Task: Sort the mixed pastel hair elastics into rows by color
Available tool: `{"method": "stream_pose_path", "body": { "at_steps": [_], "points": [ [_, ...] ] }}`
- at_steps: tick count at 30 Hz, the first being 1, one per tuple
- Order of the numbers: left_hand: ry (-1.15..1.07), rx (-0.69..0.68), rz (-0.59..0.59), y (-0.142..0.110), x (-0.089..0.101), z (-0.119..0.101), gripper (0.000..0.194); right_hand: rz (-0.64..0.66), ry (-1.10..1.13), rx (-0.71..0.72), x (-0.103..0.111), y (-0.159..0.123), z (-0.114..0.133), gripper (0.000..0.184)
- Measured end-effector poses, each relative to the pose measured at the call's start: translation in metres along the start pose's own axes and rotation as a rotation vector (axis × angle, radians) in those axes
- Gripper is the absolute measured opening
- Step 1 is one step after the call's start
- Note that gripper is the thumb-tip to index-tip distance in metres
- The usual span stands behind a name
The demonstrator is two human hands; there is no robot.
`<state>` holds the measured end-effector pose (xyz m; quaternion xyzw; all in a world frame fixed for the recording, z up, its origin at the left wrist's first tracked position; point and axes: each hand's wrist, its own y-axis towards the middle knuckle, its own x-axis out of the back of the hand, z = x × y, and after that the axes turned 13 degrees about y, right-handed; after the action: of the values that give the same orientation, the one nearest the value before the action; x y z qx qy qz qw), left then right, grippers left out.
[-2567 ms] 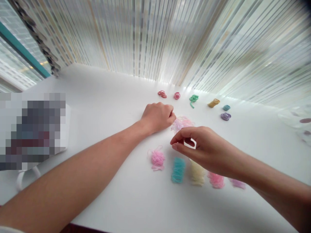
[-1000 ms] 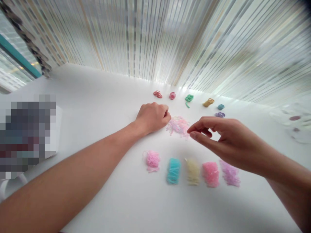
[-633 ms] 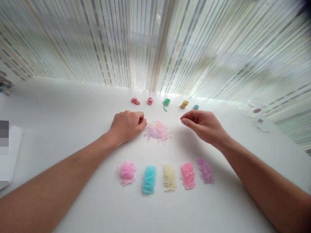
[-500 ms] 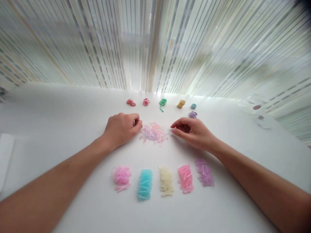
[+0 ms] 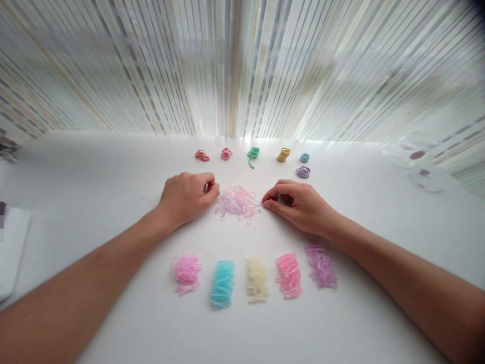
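Observation:
A loose heap of thin pastel bands (image 5: 237,202), pink, lilac and white, lies on the white table between my hands. My left hand (image 5: 189,196) rests at the heap's left edge, thumb and forefinger pinched together. On the opposite side my right hand (image 5: 293,203) has its thumb and forefinger tips closed at the heap's right edge. Whatever either pinch holds is too small to make out. Nearer to me lie separate piles of similar bands: light pink (image 5: 187,273), turquoise (image 5: 222,284), cream (image 5: 257,279), bright pink (image 5: 289,275) and purple (image 5: 321,266).
Behind the heap lie small coils: red (image 5: 202,155), pink (image 5: 226,154), green (image 5: 253,153), yellow (image 5: 283,154), blue (image 5: 304,157) and violet (image 5: 303,172). A striped string curtain (image 5: 235,65) hangs along the far edge. A white object (image 5: 15,253) lies at left.
My right thumb and forefinger have closed together at the heap's right edge; they were slightly apart before. My left hand keeps its pinch. The view has shifted slightly.

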<state>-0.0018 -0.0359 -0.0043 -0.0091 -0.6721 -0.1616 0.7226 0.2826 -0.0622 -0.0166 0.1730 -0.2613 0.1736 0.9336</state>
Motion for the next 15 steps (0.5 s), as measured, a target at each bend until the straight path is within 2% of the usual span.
{"method": "stream_pose_path", "body": {
  "at_steps": [7, 15],
  "points": [
    [-0.002, -0.012, 0.001, -0.0014, 0.0021, -0.0013, 0.036, 0.02, -0.11, 0.067, -0.0015, -0.0021, 0.0009, 0.011],
    [0.008, -0.005, 0.013, -0.0011, 0.0043, -0.0023, 0.037, -0.015, -0.007, 0.027, 0.0003, -0.0025, -0.0008, 0.017]
  ]
}}
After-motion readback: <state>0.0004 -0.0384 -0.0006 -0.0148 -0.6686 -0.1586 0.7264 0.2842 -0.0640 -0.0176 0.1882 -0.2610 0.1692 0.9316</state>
